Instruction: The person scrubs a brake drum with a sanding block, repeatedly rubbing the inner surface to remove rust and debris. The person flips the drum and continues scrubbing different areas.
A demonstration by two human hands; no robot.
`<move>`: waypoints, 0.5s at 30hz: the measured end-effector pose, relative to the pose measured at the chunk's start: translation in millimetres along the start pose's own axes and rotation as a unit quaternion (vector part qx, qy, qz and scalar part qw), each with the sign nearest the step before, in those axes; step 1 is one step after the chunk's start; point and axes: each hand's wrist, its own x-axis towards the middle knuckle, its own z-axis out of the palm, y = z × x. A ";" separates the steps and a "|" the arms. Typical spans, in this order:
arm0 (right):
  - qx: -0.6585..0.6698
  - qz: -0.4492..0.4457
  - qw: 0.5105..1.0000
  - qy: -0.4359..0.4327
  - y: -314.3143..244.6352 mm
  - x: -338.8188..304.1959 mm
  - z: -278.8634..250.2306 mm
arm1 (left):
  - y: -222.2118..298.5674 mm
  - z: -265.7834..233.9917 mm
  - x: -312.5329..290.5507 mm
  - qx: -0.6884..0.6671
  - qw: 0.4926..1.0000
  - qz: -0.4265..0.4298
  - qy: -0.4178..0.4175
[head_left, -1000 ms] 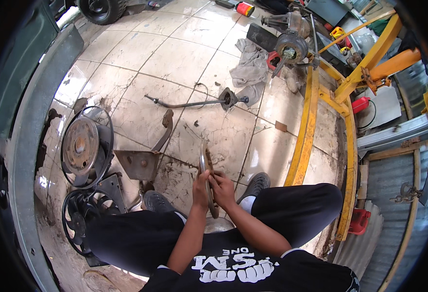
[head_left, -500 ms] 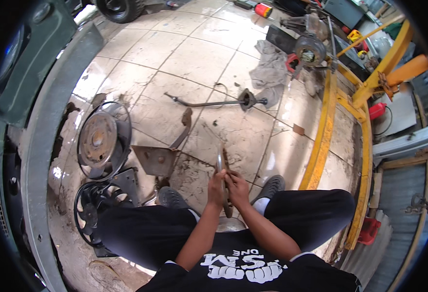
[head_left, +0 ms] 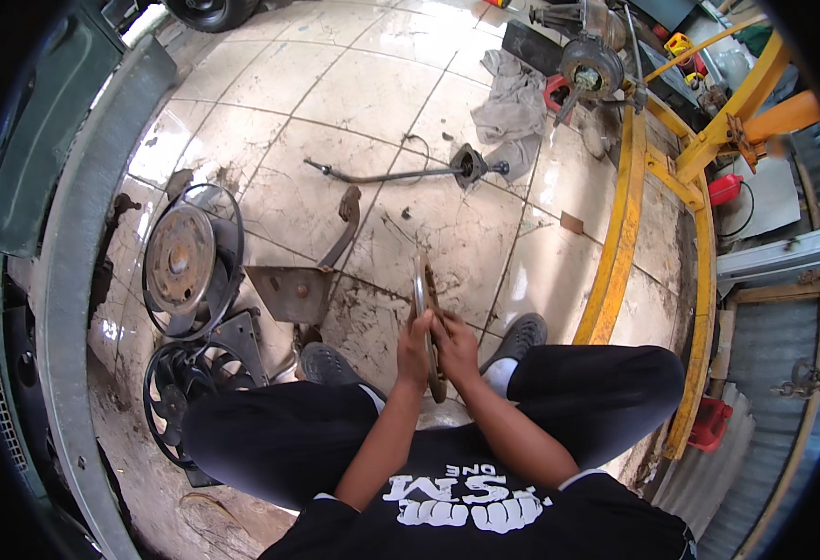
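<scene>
Between my knees, a rusty, round metal disc (head_left: pixel 420 280) stands on edge, seen almost edge-on, with a shiny left side and a brown right side. My left hand (head_left: pixel 414 343) is closed on its left side, and my right hand (head_left: pixel 456 347) grips it from the right. Both sets of fingers meet around its near half; the fingertips are partly hidden. Just beyond on the floor lies a rusty pedal on a bracket (head_left: pixel 289 293). Farther out rests a long, bent lever with a dark boot (head_left: pixel 467 166).
At left, a rusty round plate (head_left: pixel 179 257) lies on a ringed fan, with another black fan (head_left: pixel 179 403) by my knee. A grey metal beam (head_left: pixel 88 233) runs along the left. A yellow frame (head_left: pixel 620 224) stands at right. Grey cloth (head_left: pixel 508 107) and an axle housing (head_left: pixel 606 42) lie far right.
The view has tilted a little, so floor items sit slightly higher and farther left in the picture. Both hands still hold the disc in nearly the same pose.
</scene>
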 end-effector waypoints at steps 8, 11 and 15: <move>-0.041 0.003 0.999 -0.006 19.5 4.1 4.7 | 1.6 2.5 -1.8 -0.089 0.995 -0.037 -0.010; -0.001 0.003 1.000 -0.010 18.5 -13.9 5.6 | -17.2 -15.8 9.5 -0.075 0.997 -0.018 -0.009; 0.010 0.039 0.999 -0.031 30.4 0.9 5.8 | -3.0 -16.3 6.6 -0.064 0.995 -0.069 -0.042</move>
